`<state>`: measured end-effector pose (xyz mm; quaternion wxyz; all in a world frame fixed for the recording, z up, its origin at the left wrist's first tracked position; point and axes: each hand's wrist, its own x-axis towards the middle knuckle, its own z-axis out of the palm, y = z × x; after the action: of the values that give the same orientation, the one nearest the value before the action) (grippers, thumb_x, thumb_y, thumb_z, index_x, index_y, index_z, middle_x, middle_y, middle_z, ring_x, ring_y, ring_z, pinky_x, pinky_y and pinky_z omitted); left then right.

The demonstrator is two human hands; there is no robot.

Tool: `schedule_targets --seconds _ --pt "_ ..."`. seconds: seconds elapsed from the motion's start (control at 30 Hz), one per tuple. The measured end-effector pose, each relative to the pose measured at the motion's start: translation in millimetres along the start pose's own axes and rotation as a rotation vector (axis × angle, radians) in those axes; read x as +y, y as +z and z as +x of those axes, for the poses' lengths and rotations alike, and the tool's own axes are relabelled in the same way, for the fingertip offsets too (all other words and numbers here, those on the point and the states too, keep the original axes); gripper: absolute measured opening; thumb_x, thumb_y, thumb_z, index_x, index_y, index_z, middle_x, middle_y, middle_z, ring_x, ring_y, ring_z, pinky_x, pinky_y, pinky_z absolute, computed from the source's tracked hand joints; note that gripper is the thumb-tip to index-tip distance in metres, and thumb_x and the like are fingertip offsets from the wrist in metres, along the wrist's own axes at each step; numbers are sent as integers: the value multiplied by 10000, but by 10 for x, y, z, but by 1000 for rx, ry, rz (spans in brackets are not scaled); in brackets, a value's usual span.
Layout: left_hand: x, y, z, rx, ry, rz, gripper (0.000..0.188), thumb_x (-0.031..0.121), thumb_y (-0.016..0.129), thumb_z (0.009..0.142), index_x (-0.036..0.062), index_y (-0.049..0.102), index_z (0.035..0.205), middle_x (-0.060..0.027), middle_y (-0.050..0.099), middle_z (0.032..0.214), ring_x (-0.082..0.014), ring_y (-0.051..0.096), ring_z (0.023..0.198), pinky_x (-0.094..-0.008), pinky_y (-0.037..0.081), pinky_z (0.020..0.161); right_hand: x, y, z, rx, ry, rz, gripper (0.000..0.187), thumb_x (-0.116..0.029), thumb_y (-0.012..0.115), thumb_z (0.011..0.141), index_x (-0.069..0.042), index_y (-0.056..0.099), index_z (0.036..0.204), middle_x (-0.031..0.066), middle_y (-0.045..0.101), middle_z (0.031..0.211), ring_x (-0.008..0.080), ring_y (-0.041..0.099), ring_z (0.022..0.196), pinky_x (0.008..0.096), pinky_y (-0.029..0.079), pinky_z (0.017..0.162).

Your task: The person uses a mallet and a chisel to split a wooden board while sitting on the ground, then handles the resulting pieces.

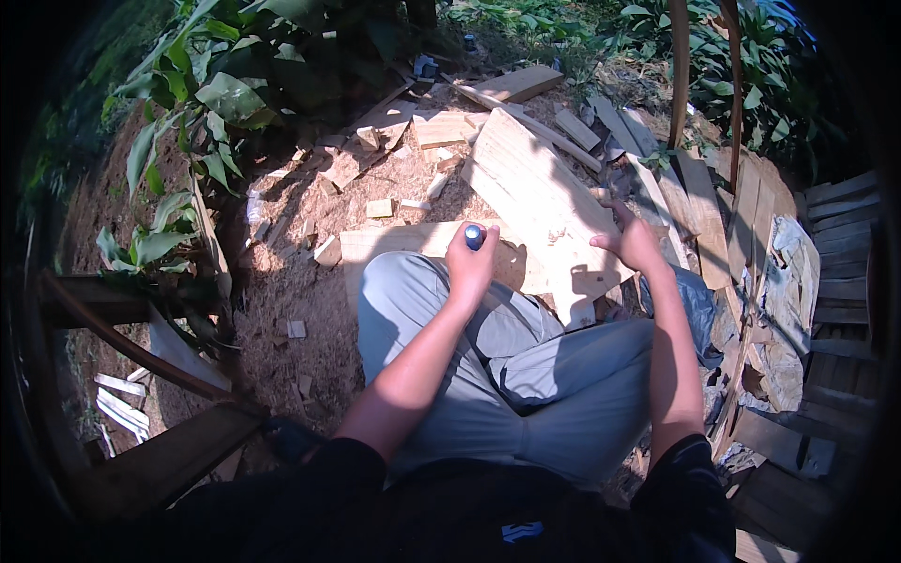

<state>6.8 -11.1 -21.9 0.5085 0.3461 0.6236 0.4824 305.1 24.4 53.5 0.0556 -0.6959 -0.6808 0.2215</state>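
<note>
My left hand (467,265) is closed in a fist above my knee. From the top of the fist pokes the dark blue rounded end of a tool handle (476,235); the rest of the tool is hidden, so its kind cannot be told. My right hand (635,242) grips the right edge of a wide pale wooden board (540,178), thumb on its face. This board slants from upper left to lower right, with a rough, chipped patch near its middle. Partly beneath it and behind my left hand, another pale board (399,240) lies flat.
Sawdust and several wood offcuts (380,208) cover the ground ahead. Planks (699,211) are piled at the right beside a dark plastic bag (693,305). Leafy plants (235,98) and a wooden frame (188,450) stand on the left. My crossed legs (526,375) are close under the boards.
</note>
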Motion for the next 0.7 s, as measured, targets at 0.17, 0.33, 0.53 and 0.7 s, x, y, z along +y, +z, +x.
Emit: schedule_targets --seconds 0.17,0.33,0.53,0.7 --pt "-32 29 21 7 13 -36 256 200 727 907 15 569 829 -18 554 696 -92 486 665 -296 444 624 -105 22 338 -269 146 61 935 -647 808 745 54 565 1314 246 673 1181 308 648 1139 397 508 937" --pt "20 -1 30 14 17 -43 246 189 728 902 14 570 829 -10 550 698 -86 483 661 -293 442 623 -265 272 842 -184 135 246 1055 -671 793 729 91 489 1393 302 543 1400 362 592 1243 398 458 1052" --pt "-8 -47 43 12 2 -62 225 176 722 897 20 571 836 -15 566 718 -88 512 676 -288 454 645 -381 373 1211 -93 117 235 964 -516 871 703 67 520 1385 246 628 1325 325 629 1201 396 473 1030" --pt "11 -41 101 86 41 -86 223 203 697 917 25 565 899 -41 593 781 -136 547 733 -320 475 713 -234 542 1157 1 -1 404 838 -426 891 721 35 578 1348 216 673 1256 311 657 1147 388 489 997"
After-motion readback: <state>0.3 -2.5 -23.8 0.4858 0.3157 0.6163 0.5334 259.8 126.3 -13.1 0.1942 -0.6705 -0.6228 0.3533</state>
